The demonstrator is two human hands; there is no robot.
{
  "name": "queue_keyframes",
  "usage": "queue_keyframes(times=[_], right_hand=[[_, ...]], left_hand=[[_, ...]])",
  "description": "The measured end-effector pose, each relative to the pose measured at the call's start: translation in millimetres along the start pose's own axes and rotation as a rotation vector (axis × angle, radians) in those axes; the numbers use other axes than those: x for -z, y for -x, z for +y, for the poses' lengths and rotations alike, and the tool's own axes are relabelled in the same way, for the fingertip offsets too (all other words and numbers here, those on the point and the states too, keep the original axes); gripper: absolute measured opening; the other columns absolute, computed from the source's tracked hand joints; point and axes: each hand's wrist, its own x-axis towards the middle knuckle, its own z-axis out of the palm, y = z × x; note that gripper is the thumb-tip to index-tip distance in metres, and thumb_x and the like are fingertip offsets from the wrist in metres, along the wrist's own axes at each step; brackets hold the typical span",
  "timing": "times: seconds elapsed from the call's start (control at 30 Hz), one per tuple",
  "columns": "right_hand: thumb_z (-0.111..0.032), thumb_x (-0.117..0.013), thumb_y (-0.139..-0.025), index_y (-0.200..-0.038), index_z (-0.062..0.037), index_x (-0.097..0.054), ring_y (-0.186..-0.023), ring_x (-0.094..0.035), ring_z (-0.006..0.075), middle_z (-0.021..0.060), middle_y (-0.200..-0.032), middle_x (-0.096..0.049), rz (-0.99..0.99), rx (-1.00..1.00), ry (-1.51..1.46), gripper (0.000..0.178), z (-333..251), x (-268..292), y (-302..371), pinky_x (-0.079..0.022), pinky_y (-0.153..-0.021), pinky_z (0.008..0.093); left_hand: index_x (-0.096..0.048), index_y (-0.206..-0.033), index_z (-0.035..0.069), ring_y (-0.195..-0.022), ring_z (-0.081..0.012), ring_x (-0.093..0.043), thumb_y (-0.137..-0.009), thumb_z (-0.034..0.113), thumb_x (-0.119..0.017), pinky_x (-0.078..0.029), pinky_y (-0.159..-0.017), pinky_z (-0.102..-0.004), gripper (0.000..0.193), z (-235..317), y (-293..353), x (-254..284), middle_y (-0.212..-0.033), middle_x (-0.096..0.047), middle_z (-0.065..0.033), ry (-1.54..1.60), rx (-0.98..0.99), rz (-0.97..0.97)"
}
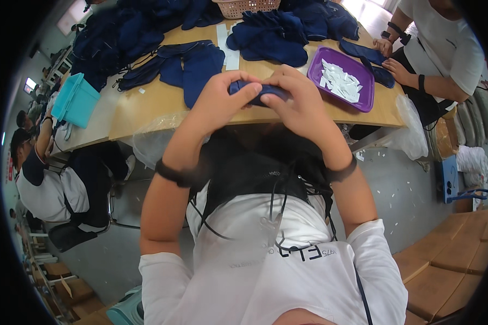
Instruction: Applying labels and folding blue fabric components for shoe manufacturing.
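Left hand [222,100]: I see it closed on the left end of the cloth piece [257,92].
Right hand [298,103]: pinching the right end.
Cloth piece: dark blue, held between both hands above the table [146,103] edge.
Long axis: left to right, both hands equally near.
Tray [366,100]: purple, right of my hands.

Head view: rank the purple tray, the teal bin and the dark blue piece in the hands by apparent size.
1. purple tray
2. teal bin, looks close to the tray, so unsure
3. dark blue piece, smallest, partly hidden by both hands
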Motion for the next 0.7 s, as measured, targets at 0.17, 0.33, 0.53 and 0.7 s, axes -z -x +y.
queue_keyframes(times=[0.17, 0.33, 0.53, 0.7], right_hand=[[-0.007, -0.079, -0.091, -0.114, 0.0001, -0.073, -0.094, -0.065, 0.0323, 0.0138, -0.101, -0.063, 0.018, 0.066, -0.053, 0.026, -38, 6, 22, -0.052, -0.08, 0.0399], [-0.007, -0.075, -0.096, -0.125, 0.0012, -0.068, -0.109, -0.064, 0.0334, 0.0162, -0.124, -0.059, 0.053, -0.153, -0.204, 0.031, -60, -5, 42, -0.058, -0.078, 0.0368], [-0.01, -0.087, -0.085, -0.12, 0.0, -0.072, -0.093, -0.073, 0.0345, 0.0167, -0.104, -0.073, 0.14, -0.006, -0.012, 0.039, -55, 1, 51, -0.058, -0.079, 0.0379], [-0.01, -0.088, -0.086, -0.115, 0.0022, -0.073, -0.084, -0.072, 0.028, 0.0151, -0.098, -0.073, 0.198, -0.269, -0.235, 0.034, -26, 11, 62, -0.056, -0.078, 0.0359]], left_hand=[[-0.072, -0.114, -0.001, -0.093, -0.006, -0.063, -0.101, 0.014, -0.077, -0.052, -0.083, -0.0226, 0.021, 14, 42, -18, -0.105, -0.07, -0.0013, -0.061, -0.123, 0.075], [-0.073, -0.111, 0.0, -0.09, -0.0066, -0.063, -0.098, 0.011, -0.081, -0.053, -0.08, -0.0244, 0.019, 12, 55, -30, -0.104, -0.071, -0.0027, 0.093, -0.208, 0.155], [-0.07, -0.114, -0.001, -0.101, -0.0108, -0.064, -0.103, 0.01, -0.074, -0.052, -0.091, -0.027, 0.016, 15, 55, -40, -0.107, -0.071, -0.005, -0.117, -0.248, 0.09], [-0.06, -0.142, -0.003, -0.129, -0.0257, -0.064, -0.111, 0.023, -0.062, -0.049, -0.108, -0.0368, 0.04, 20, 43, -45, -0.137, -0.068, -0.0163, -0.201, -0.228, -0.017]])
